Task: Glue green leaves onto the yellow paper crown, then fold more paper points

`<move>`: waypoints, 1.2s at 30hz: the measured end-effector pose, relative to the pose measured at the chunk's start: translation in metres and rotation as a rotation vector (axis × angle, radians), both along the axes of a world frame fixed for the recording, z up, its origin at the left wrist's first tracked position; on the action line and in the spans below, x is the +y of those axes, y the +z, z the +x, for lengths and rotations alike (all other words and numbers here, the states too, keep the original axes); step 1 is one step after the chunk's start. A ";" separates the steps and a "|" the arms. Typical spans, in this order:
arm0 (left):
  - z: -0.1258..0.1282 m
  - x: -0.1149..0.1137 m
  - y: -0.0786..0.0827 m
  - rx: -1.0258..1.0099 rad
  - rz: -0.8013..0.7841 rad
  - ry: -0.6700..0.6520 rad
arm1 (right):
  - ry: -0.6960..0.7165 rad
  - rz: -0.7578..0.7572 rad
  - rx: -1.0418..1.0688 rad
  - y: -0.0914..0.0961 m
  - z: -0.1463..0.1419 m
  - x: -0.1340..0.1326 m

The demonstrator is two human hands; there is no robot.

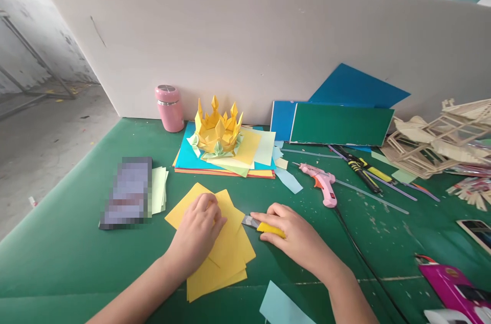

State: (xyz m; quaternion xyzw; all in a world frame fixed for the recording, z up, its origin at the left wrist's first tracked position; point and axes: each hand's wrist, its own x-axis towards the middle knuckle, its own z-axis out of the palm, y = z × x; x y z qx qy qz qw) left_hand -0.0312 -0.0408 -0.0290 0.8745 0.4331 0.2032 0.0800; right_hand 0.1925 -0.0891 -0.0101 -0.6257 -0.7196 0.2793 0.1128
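Observation:
My left hand (202, 224) presses down on several overlapping yellow paper sheets (226, 262), its fingers curled together against them. A yellow utility knife (270, 229) is in my right hand (293, 232), lying low over the green table with its metal blade pointing left at the sheets' right edge. Behind both hands stands a yellow folded-paper crown (218, 132) with pale green pieces round its base. It rests on a stack of coloured paper (183, 160).
Left are a blurred-out dark flat object (126, 193) and pale green slips (158, 191). A pink glue gun (321, 181) trails its cord rightward. Further right lie pliers (360, 168) and a wooden stick model (433, 145). A pink flask (170, 109) stands near the white panel.

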 end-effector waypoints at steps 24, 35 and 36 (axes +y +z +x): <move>-0.002 -0.007 -0.019 0.124 0.139 -0.013 | 0.119 0.215 -0.135 -0.006 0.004 -0.001; -0.003 -0.007 -0.029 0.132 0.181 -0.017 | 0.099 0.216 -0.149 -0.007 0.014 0.001; -0.004 -0.007 -0.031 0.134 0.192 -0.012 | 0.102 0.221 -0.162 -0.007 0.013 0.002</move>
